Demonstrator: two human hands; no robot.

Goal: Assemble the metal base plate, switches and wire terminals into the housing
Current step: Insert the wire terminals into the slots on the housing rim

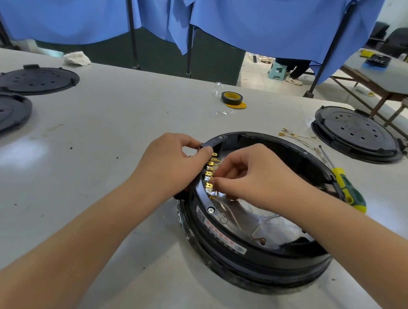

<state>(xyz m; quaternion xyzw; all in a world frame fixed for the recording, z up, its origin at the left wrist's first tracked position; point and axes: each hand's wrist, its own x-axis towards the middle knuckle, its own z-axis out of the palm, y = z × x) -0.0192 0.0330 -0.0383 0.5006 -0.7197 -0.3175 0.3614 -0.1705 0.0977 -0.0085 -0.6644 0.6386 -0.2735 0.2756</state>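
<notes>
— Where do we have the housing?

— On the grey table, right under our fingers. It is a black round ring with a white label on its near wall, and our left hand grips its left rim: the fingers are curled over the edge, thumb towards the inside.

— And the terminals?

— A row of brass wire terminals runs along the inner wall of the housing, just between our two sets of fingertips. Our right hand reaches inside the ring with its fingers curled, the tips pinching at that row. Which single terminal we pinch, we cannot tell; our fingers hide it.

— What lies below our right fingers?

— The shiny metal base plate in the bottom of the housing, with thin pale wires trailing over it towards us.

— Beyond our fingers?

— A loose bundle of spare wires on the table past the far rim, and a yellow-green screwdriver resting against the right rim. Farther off sits a roll of black tape. Well to the left of our left hand lie two black lids, and far right another black housing.
</notes>
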